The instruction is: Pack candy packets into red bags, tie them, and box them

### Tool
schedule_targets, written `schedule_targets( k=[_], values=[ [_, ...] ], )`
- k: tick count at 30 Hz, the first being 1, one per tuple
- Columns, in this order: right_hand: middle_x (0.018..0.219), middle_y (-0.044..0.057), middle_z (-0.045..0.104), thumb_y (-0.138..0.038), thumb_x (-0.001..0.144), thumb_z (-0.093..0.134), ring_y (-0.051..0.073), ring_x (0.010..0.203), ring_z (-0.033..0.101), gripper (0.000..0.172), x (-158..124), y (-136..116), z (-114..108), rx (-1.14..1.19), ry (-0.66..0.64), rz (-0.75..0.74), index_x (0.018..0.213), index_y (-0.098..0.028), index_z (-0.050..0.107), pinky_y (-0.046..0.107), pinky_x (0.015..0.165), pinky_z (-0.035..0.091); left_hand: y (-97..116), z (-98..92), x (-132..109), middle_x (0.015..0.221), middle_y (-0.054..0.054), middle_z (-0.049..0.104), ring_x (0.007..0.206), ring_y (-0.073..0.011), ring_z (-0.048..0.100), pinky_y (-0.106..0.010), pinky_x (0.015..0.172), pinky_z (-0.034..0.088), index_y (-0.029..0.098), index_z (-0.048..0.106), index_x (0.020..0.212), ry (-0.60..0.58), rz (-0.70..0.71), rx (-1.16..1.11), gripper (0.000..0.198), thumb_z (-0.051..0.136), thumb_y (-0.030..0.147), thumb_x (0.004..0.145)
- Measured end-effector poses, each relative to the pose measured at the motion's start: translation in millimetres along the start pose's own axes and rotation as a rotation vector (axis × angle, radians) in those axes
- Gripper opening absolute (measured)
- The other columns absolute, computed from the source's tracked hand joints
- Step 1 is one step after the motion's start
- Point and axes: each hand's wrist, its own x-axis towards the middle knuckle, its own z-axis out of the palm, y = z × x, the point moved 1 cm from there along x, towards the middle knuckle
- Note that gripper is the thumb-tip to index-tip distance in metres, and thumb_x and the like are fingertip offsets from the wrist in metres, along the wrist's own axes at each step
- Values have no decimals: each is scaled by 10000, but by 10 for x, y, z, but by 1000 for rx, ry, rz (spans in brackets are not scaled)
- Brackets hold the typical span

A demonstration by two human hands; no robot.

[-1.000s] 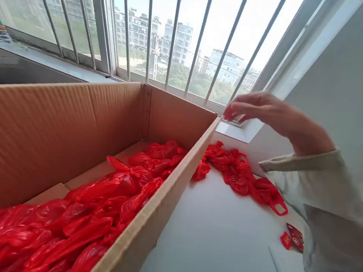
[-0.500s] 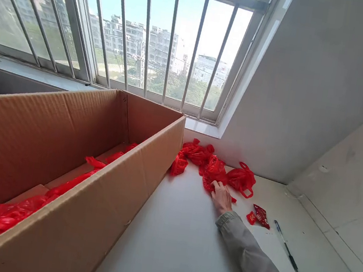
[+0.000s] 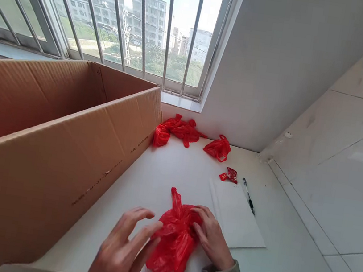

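Note:
A crumpled red plastic bag (image 3: pixel 174 238) lies on the white table (image 3: pixel 176 171) just in front of me. My right hand (image 3: pixel 211 237) rests on the bag's right side, its fingers curled over the plastic. My left hand (image 3: pixel 123 249) comes in from the left with its fingers spread, the fingertips touching the bag's left edge. More red bags (image 3: pixel 177 131) lie heaped in the far corner beside the box, and one more red bag (image 3: pixel 218 149) lies apart to their right.
A long open cardboard box (image 3: pixel 66 138) runs along the table's left side. A white sheet (image 3: pixel 238 216), a pen (image 3: pixel 248 195) and small red packets (image 3: pixel 229 175) lie to the right. A barred window (image 3: pixel 133 21) and a grey wall (image 3: pixel 296 62) close off the far side.
My right hand reached to the far heap, took one red bag and drew it to the near edge. My left hand has come into view. My head has turned right, away from the box.

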Motion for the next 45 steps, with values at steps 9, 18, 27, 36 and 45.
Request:
schedule_targets(
  k=[9,18,27,36,45],
  values=[
    [987,59,588,-187,921,471,225,948,544,184,-342,43,209,-72,86,46,985,-232,638,383,848,470,349,707,122,1127,-58,615,1080,-252,513,-431,928,478,211,582,1122,-435,-167,16,282,628,110,862],
    [870,60,607,-268,960,412,220,845,522,206,-449,77,98,-4,337,55,848,-209,574,355,763,420,56,484,152,797,1,666,957,-218,521,-393,917,404,259,702,912,-133,-138,-52,202,514,198,952],
    [1070,54,616,-232,920,473,231,1040,513,187,-379,-216,-67,72,239,-57,1064,-240,592,387,903,426,-27,295,242,1088,-46,639,1129,-216,479,-340,918,475,257,678,1033,-230,-64,-186,262,451,152,957],
    [951,53,644,-139,864,543,241,914,531,157,-219,-341,110,-103,-53,-23,944,-223,649,399,822,435,216,709,253,841,-42,636,912,-235,524,-384,807,444,175,592,784,-405,-50,147,131,582,77,870],
    [790,3,641,-263,858,594,194,820,559,106,-222,-168,-12,265,113,94,769,-222,633,326,774,436,-253,559,75,751,-23,602,879,-201,536,-319,791,434,192,646,689,-111,-348,-498,205,663,331,838]
  ],
)
